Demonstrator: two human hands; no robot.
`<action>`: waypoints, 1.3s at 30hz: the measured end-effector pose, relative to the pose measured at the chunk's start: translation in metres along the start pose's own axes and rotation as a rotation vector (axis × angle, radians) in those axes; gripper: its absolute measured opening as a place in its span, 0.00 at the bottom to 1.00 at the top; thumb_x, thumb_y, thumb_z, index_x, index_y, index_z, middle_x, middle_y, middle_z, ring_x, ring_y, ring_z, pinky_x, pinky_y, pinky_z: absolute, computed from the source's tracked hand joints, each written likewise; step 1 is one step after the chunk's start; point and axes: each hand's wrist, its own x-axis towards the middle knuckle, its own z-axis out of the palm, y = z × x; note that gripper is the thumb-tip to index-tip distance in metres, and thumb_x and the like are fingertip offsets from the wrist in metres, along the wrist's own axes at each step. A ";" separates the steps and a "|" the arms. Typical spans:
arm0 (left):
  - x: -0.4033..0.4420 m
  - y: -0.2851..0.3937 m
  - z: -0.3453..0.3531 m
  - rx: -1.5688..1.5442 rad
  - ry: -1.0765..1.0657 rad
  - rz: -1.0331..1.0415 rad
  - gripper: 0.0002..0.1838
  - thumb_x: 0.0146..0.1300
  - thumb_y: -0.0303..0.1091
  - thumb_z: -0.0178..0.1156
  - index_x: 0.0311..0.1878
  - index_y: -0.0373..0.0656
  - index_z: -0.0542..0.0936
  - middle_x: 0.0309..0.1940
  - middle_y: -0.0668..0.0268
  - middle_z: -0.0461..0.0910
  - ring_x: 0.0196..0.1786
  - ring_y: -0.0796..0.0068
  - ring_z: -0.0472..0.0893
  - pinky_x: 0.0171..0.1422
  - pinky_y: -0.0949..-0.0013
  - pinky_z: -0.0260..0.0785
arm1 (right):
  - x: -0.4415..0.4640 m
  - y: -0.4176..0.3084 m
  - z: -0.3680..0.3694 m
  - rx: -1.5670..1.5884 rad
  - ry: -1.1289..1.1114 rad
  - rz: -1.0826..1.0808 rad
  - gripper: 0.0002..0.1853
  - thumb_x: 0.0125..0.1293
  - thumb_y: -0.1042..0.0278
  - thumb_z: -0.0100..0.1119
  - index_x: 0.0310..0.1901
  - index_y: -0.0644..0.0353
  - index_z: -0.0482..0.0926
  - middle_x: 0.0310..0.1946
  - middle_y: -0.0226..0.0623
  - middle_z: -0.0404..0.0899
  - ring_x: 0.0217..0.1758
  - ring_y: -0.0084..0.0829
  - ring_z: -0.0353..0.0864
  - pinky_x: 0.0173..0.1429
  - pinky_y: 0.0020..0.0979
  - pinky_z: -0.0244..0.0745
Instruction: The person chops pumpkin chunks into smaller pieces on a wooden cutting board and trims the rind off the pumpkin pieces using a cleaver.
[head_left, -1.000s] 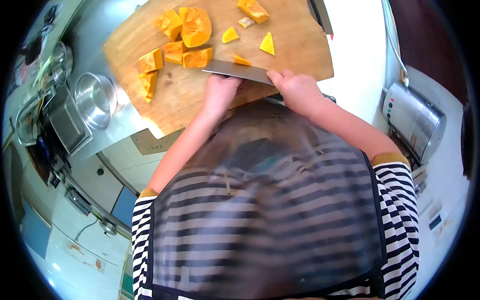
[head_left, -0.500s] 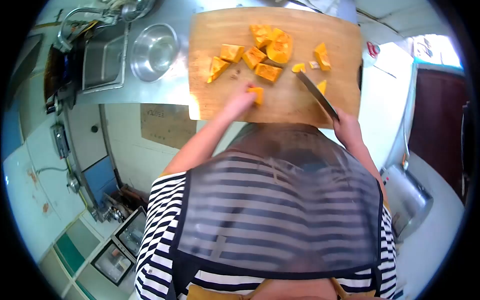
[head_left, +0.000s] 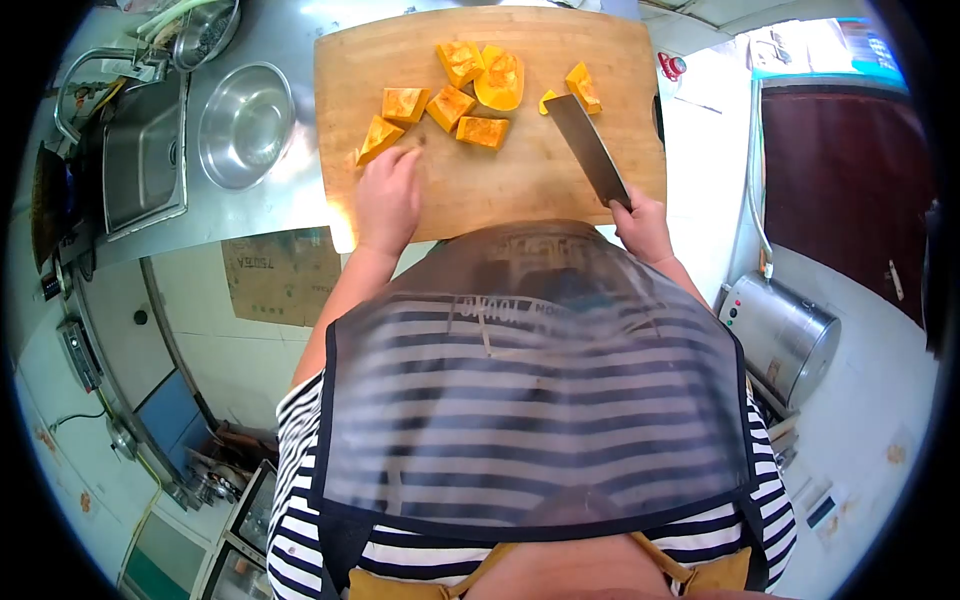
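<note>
My left hand (head_left: 390, 198) is at the left of the wooden cutting board (head_left: 500, 190), its curled fingers beside an orange pumpkin wedge (head_left: 380, 138). Whatever those fingers hold is hidden. In my right hand (head_left: 642, 225) is the handle of a cleaver (head_left: 590, 152), its broad blade slanting up and left over the board. The blade's tip is near a small pumpkin scrap (head_left: 547, 102) and a pumpkin slice (head_left: 583, 88). Several pumpkin chunks (head_left: 482, 132) lie in a group on the upper left, with a larger rounded pumpkin piece (head_left: 500, 78) among them.
Left of the board stands a steel bowl (head_left: 246, 125), and beyond it a sink (head_left: 145, 155) with a faucet (head_left: 75, 95). A steel cylinder (head_left: 785, 335) stands low on the right. A red-capped container (head_left: 672, 66) is past the board's right edge.
My left hand has moved left across the board; the pumpkin chunk it held no longer shows. The cleaver has turned to show its flat side. The whole view has shifted.
</note>
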 end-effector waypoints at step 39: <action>0.021 0.070 0.088 -0.648 -0.582 -0.697 0.12 0.66 0.38 0.53 0.46 0.41 0.76 0.42 0.58 0.80 0.39 0.65 0.81 0.41 0.63 0.74 | 0.050 -0.024 -0.011 -0.255 -0.303 -0.368 0.17 0.60 0.66 0.55 0.51 0.57 0.77 0.30 0.55 0.78 0.37 0.54 0.78 0.42 0.47 0.71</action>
